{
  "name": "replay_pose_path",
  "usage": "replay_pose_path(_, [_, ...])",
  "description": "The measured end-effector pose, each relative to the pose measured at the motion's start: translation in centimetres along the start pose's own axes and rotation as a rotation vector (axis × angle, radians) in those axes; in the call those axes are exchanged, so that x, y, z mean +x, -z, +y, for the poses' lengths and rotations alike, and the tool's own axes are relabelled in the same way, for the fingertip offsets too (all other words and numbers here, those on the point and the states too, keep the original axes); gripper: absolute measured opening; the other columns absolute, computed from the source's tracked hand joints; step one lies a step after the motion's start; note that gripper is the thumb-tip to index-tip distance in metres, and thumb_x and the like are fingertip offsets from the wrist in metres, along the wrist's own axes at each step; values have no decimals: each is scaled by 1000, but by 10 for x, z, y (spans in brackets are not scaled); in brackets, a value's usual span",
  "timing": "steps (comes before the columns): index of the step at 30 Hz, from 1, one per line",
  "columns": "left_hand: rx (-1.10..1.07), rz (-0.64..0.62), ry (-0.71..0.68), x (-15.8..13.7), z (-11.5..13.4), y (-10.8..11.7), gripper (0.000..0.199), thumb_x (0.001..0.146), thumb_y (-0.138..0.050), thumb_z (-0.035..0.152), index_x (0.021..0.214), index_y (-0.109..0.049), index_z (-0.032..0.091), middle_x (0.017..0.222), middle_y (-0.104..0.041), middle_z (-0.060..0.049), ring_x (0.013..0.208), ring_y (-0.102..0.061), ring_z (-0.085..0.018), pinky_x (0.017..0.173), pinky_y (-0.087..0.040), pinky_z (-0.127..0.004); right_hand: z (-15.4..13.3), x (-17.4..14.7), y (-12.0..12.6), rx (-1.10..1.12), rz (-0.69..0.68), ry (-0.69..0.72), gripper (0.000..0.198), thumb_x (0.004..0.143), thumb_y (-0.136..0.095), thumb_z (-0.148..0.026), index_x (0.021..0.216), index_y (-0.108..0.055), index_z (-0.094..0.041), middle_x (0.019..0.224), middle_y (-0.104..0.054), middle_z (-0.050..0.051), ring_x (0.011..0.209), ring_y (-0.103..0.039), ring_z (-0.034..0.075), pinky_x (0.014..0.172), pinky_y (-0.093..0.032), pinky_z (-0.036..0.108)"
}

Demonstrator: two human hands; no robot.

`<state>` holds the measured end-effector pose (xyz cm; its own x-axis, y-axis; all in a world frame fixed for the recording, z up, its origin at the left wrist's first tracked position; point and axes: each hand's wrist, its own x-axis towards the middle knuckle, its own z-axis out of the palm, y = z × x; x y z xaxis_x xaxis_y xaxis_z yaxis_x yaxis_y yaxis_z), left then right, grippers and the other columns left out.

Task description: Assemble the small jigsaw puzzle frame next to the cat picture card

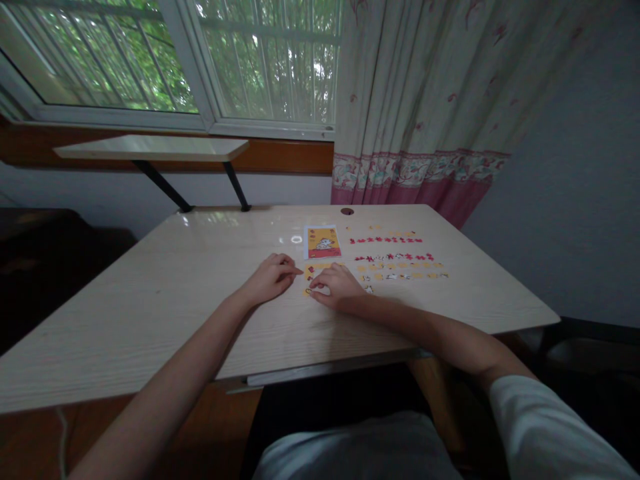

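Small jigsaw puzzle pieces, joined in a yellow patch point(311, 269), lie on the pale wooden table below a picture card. The picture card point(323, 243) shows a white animal on yellow and red. My left hand point(273, 277) rests at the patch's left edge, index finger stretched toward it, holding nothing visible. Over the patch's right side, my right hand point(336, 287) brings thumb and index finger together on a puzzle piece point(307, 291) at the lower left corner. Its palm and fingers hide part of the patch.
Loose red pieces point(385, 240) and yellow pieces point(415, 266) lie in rows to the right. A raised shelf point(155, 148) on black legs stands at the back left. The table has a round cable hole point(347, 211); a curtain point(415, 133) hangs behind.
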<state>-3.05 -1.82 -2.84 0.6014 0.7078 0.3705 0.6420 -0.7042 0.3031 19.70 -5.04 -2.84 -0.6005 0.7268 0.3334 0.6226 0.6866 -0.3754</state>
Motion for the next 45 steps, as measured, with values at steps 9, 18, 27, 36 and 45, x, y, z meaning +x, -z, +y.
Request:
replay_pose_path(9, [22, -1, -10, 0, 0, 0, 29, 80, -50, 17, 99, -71, 21, 93, -57, -8, 89, -51, -21, 83, -42, -36, 0, 2, 0, -16, -28, -3, 17, 79, -63, -33, 89, -70, -21, 91, -69, 3, 90, -53, 19, 82, -34, 32])
replay_pose_path(18, [37, 2, -8, 0, 0, 0, 28, 81, -50, 17, 98, -71, 22, 94, -57, -7, 90, -52, -21, 84, -43, -35, -1, 2, 1, -24, -56, -18, 17, 81, -61, -33, 90, -69, -21, 94, -68, 4, 92, -52, 18, 83, -33, 32])
replay_pose_path(27, [25, 4, -9, 0, -1, -2, 28, 81, -49, 17, 98, -71, 21, 95, -58, -8, 90, -51, -20, 84, -43, -35, -2, 2, 0, -33, -35, -31, 18, 81, -61, -34, 90, -69, -20, 93, -68, 3, 90, -51, 18, 82, -33, 31])
replay_pose_path(36, [40, 19, 11, 2, 0, -1, 28, 83, -48, 22, 102, -68, 18, 98, -58, -9, 93, -52, -21, 87, -43, -36, 4, 3, 14, -76, 9, -62, 26, 85, -55, -40, 96, -68, -20, 93, -68, 3, 91, -53, 19, 84, -35, 31])
replay_pose_path(45, [172, -16, 83, 41, -22, -10, 36, 87, -40, 27, 111, -63, 13, 106, -59, -13, 98, -54, -23, 89, -44, -37, 72, 21, 60, -322, -56, -167, 37, 94, -36, -39, 113, -63, -21, 116, -63, 6, 100, -52, 22, 85, -34, 34])
